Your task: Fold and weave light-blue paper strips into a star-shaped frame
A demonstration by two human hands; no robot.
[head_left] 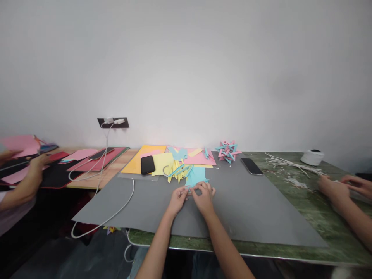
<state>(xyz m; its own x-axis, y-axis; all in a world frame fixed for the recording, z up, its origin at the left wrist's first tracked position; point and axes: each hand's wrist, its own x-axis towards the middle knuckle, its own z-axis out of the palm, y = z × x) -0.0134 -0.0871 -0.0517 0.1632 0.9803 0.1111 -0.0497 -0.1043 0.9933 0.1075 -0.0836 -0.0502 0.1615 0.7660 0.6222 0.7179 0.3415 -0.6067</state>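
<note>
Both my hands meet over the grey mat [247, 205], fingertips pinched together close to each other. My left hand [178, 198] and my right hand [204, 195] grip a small piece of blue paper [188, 188] between them; its exact folded shape is mostly hidden by the fingers. Just beyond lies a blue paper sheet [197, 175]. To its left sits a heap of yellow paper strips [176, 172] with thin blue strips lying over it.
A pink and blue folded-paper star ball [228, 151] stands near the wall, beside a phone [252, 166]. Another phone [147, 165] lies on yellow paper. A white cable [123, 207] crosses the mat's left side. Other people's hands work at far left and right, near white cords [290, 162].
</note>
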